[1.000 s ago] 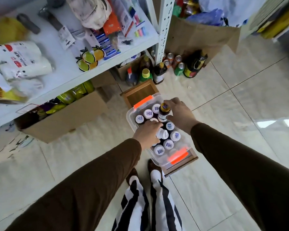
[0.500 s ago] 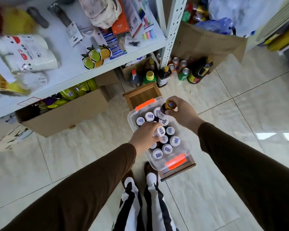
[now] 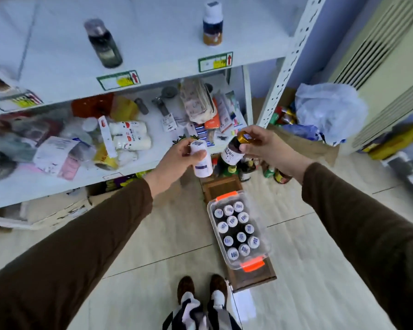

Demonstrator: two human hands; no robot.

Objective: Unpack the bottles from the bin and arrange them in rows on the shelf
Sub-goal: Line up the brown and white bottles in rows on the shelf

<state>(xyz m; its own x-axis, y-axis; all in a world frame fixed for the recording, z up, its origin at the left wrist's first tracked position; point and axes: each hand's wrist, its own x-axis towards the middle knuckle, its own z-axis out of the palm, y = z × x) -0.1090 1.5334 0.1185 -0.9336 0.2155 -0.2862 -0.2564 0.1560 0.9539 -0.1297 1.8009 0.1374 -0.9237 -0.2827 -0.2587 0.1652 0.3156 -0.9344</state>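
My left hand (image 3: 177, 158) grips a white bottle (image 3: 202, 160) in the air in front of the middle shelf. My right hand (image 3: 265, 145) holds a brown bottle with a gold cap (image 3: 235, 150) by its top, tilted, close to the white one. Below them on the floor a clear plastic bin (image 3: 267, 236) with orange latches holds several white-capped bottles (image 3: 237, 229). The white upper shelf (image 3: 153, 44) carries a dark bottle (image 3: 104, 44) and a white-capped bottle (image 3: 212, 23), standing apart.
The middle shelf (image 3: 34, 184) is crowded with packets, rolls and tools. Bottles and cans (image 3: 246, 167) stand on the floor under the shelf, beside a cardboard box (image 3: 303, 141) holding a plastic bag. The bin rests on a wooden tray (image 3: 255, 279). My feet (image 3: 202, 289) are near it.
Both hands have lifted a bottle each out of the bin and up to shelf height. The view has tilted up, so the upper shelf now shows.
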